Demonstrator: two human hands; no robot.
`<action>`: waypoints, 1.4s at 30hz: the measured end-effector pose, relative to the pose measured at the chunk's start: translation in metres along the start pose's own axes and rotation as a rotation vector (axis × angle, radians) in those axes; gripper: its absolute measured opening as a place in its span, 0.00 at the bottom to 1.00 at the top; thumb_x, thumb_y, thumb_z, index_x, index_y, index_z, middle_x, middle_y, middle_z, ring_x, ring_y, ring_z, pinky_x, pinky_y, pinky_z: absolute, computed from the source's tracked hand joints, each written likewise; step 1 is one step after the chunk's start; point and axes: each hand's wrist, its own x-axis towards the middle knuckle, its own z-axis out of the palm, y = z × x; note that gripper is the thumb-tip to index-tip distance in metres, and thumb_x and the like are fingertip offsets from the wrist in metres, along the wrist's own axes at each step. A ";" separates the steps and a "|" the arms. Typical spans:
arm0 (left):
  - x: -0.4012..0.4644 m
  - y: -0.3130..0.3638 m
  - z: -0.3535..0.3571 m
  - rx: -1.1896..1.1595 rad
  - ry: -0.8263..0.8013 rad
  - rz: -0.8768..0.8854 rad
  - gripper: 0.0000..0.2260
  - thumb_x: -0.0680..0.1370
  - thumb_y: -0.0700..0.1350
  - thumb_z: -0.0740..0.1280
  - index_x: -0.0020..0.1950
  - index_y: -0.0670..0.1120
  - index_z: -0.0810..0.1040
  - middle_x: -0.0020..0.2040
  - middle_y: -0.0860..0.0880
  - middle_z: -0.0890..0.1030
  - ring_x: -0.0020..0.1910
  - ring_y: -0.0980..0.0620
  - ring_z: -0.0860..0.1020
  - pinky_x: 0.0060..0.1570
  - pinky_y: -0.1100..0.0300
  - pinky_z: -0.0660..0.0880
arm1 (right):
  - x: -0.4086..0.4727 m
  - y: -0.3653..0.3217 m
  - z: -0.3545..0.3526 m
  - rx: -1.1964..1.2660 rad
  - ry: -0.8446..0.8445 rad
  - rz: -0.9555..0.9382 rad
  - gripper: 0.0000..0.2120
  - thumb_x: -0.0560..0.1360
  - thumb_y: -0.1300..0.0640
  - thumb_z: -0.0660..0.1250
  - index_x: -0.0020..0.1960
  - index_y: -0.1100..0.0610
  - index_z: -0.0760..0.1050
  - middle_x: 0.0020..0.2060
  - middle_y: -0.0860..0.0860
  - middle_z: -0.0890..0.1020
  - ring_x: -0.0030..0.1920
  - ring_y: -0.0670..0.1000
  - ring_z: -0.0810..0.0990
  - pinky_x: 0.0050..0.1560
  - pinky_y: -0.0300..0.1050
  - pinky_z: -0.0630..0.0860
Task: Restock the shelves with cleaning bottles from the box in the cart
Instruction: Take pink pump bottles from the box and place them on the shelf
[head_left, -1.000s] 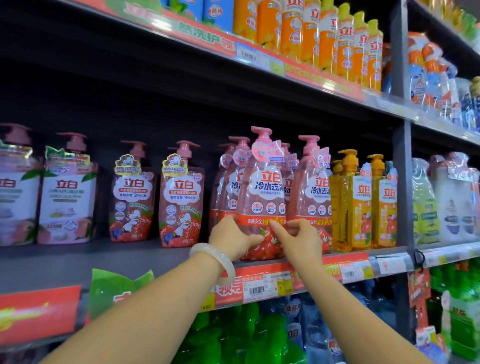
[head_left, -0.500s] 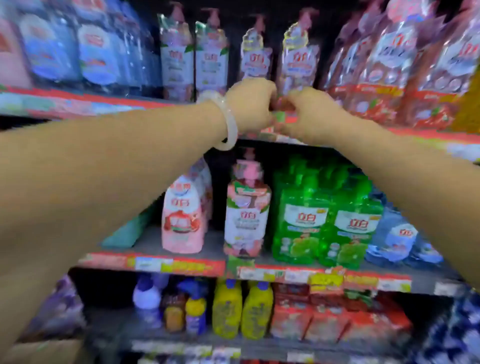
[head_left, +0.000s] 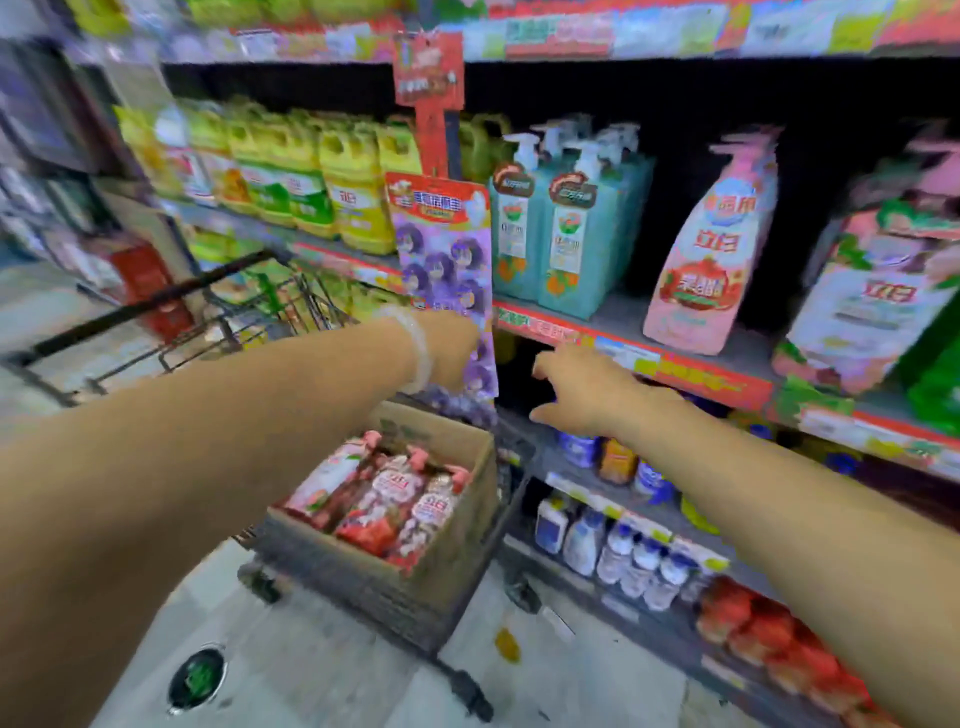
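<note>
Brown corrugated cardboard box sitting in black wire cart, packed with glossy pink-capped bottles lying tilted, caps toward shelves. Above box: right hand loosely spread, empty; left hand grip unclear, blurred against purple hanging pack.

The cardboard box is sitting open-topped in the cart, with nothing covering its pink bottles; directly above its far edge a purple hanging card strip is dangling, crowding that side; right of the box the shelf edge is jutting close; the box's near side is facing open floor.
</note>
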 end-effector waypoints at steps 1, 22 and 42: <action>-0.005 -0.008 0.009 0.003 -0.020 0.007 0.17 0.74 0.49 0.68 0.59 0.42 0.77 0.56 0.41 0.80 0.55 0.43 0.79 0.51 0.55 0.74 | 0.004 -0.009 0.008 0.003 -0.021 -0.011 0.23 0.74 0.50 0.67 0.64 0.60 0.70 0.61 0.61 0.72 0.62 0.62 0.72 0.58 0.51 0.71; 0.066 -0.210 0.290 -0.375 -0.530 -0.068 0.23 0.80 0.50 0.61 0.72 0.41 0.65 0.70 0.42 0.70 0.69 0.44 0.68 0.66 0.56 0.63 | 0.220 -0.154 0.241 0.521 -0.506 0.301 0.31 0.76 0.54 0.66 0.74 0.61 0.58 0.68 0.60 0.69 0.65 0.59 0.72 0.62 0.47 0.70; 0.116 -0.180 0.428 -1.289 -0.864 -0.375 0.22 0.70 0.46 0.75 0.61 0.45 0.73 0.53 0.53 0.80 0.52 0.53 0.77 0.55 0.63 0.73 | 0.253 -0.163 0.377 1.238 -0.464 1.329 0.21 0.74 0.50 0.69 0.62 0.61 0.73 0.58 0.56 0.79 0.57 0.56 0.78 0.54 0.54 0.79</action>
